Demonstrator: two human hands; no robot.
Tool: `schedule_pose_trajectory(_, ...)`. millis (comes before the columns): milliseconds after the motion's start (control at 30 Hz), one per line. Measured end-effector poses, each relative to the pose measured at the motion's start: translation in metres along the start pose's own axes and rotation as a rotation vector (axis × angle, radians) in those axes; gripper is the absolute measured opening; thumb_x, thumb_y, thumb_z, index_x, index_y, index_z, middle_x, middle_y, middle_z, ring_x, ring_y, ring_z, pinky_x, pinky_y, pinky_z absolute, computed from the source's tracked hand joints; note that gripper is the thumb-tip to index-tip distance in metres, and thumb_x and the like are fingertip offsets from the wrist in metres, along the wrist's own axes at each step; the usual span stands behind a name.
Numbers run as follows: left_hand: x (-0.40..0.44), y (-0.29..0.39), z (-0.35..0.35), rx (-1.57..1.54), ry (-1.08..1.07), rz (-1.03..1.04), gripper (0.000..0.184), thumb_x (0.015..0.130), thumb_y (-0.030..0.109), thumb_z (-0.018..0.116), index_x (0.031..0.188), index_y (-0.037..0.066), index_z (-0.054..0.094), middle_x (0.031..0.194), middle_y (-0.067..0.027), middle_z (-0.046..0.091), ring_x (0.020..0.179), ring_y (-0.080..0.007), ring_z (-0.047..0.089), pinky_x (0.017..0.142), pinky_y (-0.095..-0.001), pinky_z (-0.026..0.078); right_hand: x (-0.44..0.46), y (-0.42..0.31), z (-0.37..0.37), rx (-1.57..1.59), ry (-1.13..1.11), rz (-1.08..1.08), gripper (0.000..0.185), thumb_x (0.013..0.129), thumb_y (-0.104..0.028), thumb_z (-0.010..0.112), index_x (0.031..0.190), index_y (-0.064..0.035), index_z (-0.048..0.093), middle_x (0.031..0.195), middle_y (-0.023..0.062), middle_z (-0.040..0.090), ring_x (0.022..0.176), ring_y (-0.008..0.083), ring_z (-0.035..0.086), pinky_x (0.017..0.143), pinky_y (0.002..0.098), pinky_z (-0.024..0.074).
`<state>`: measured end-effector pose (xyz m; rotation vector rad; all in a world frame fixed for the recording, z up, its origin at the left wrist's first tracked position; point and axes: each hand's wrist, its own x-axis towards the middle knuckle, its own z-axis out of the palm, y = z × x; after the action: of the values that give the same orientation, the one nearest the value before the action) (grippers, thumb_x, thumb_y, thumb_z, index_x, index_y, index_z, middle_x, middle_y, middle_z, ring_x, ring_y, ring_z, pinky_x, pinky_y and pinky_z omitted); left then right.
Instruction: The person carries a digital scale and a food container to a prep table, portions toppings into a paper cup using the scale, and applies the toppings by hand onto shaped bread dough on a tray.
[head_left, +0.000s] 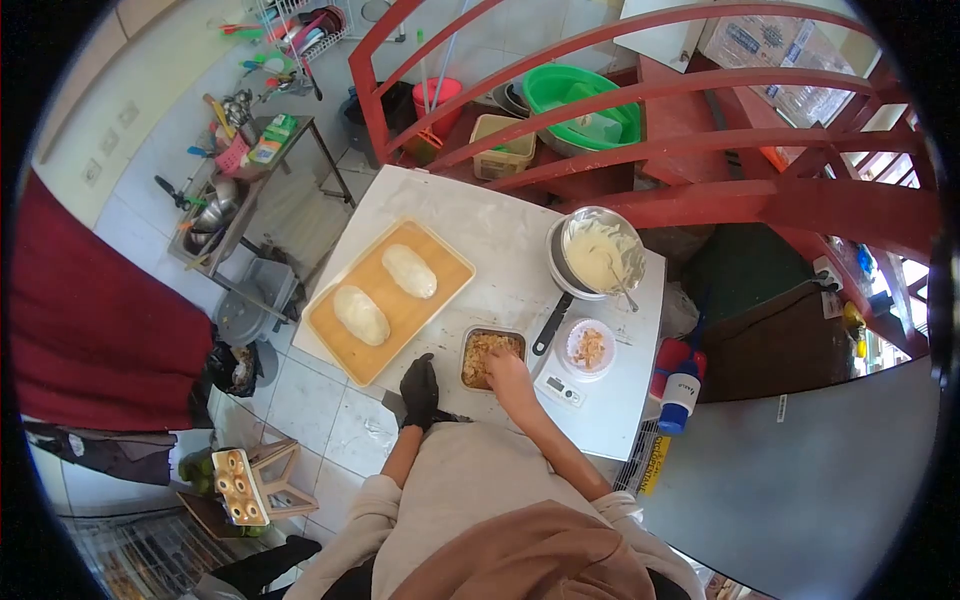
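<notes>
My right hand (507, 374), bare, dips its bunched fingertips into the crumbly light-brown food (487, 350) in a small rectangular metal tin (465, 378). In a black glove, my left hand (420, 390) is closed at the table's front edge. A dark, flat thing shows beside and below the glove, but what it is and whether I grip it is unclear. Right of the tin, a digital kitchen scale (560, 391) carries a round white container (600, 366) with pale brown shreds (587, 347). A black-handled utensil (552, 323) lies between tin and scale.
On the white table (500, 225), a wooden tray (340, 290) bears two pale dough loaves (409, 271) (361, 315). A metal bowl of cream-coloured mixture (600, 252) with a spoon stands at the back right. Red railings (640, 90) run behind the table.
</notes>
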<state>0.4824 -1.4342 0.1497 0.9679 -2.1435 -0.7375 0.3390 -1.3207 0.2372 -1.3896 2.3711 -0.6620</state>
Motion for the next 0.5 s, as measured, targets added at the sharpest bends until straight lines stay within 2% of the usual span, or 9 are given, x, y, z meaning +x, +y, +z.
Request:
schedule_pose_trajectory(100,0.0,-0.001,0.0,0.006,-0.003,0.008,0.019,0.086,0.011,0.046,0.1,0.007,0.058,0.09,-0.0133,0.06,0.083,-0.0305,0.057,0.073,-0.039,0.045,-0.003,0.0,-0.001,0.076,0.1,-0.05,0.024,0.066,-0.002,0.063,0.09,-0.0007,0.059,0.091,0.0168,0.056,0.089,0.0348,0.054,0.076,0.042,0.0451)
schedule_pose_trajectory(167,0.0,-0.003,0.002,0.006,-0.002,0.008,0.019,0.086,0.011,0.046,0.1,0.006,0.058,0.09,-0.0134,0.061,0.084,-0.0304,0.058,0.074,-0.0388,0.045,-0.002,0.001,-0.004,0.04,0.011,-0.054,0.02,0.066,-0.003,0.062,0.086,-0.0016,0.061,0.085,0.0169,0.057,0.082,0.0347,0.056,0.072,0.0419,0.046)
schedule_pose_trajectory(300,-0.001,-0.003,0.003,0.02,-0.011,-0.049,0.019,0.087,0.011,0.045,0.099,0.006,0.059,0.092,-0.0138,0.061,0.086,-0.0291,0.059,0.075,-0.0369,0.046,-0.002,0.003,-0.004,-0.014,-0.022,-0.02,0.015,0.067,-0.004,0.061,0.083,-0.0021,0.062,0.078,0.0159,0.058,0.076,0.0342,0.057,0.068,0.0417,0.0466)
schedule_pose_trajectory(367,0.0,-0.003,0.002,0.031,-0.025,-0.07,0.02,0.088,0.012,0.044,0.099,0.007,0.06,0.093,-0.0139,0.062,0.087,-0.0282,0.06,0.076,-0.0355,0.046,-0.002,0.01,0.0,0.071,0.104,-0.049,0.012,0.069,-0.006,0.062,0.08,-0.0027,0.064,0.074,0.0154,0.06,0.073,0.0339,0.058,0.067,0.0408,0.0469)
schedule_pose_trajectory(500,0.0,-0.004,0.002,0.034,-0.022,-0.05,0.02,0.087,0.011,0.044,0.099,0.006,0.06,0.093,-0.0141,0.062,0.087,-0.0286,0.059,0.076,-0.0356,0.046,-0.003,0.01,-0.012,0.21,0.202,-0.112,0.011,0.07,-0.006,0.064,0.08,-0.0024,0.066,0.076,0.0157,0.062,0.069,0.0313,0.06,0.062,0.0363,0.0488)
